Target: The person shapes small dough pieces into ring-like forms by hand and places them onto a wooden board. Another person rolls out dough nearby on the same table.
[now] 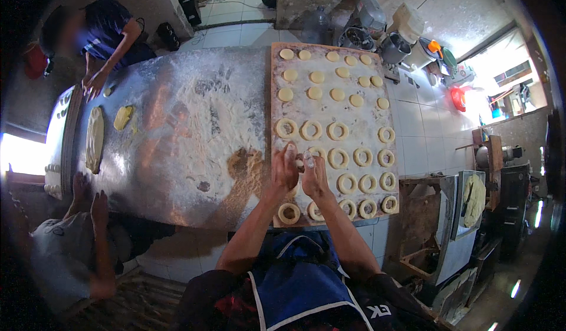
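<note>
My left hand (285,169) and my right hand (315,176) meet above the left part of a floured board (327,110). Fingers of both are closed around a small piece of pale dough (299,165), mostly hidden between them. Rows of dough rings (346,132) lie around and below my hands. One ring just beyond my right fingers is partly covered. Farther up the board sit flat, round dough pieces (316,77) without holes.
Left of the board, a metal table (156,172) carries scattered flour (206,119), a long dough roll (94,139) and a dough lump (123,118). One person's hands (94,85) are at its far left, another's (99,210) at its near left. Mixing machines (362,15) stand beyond.
</note>
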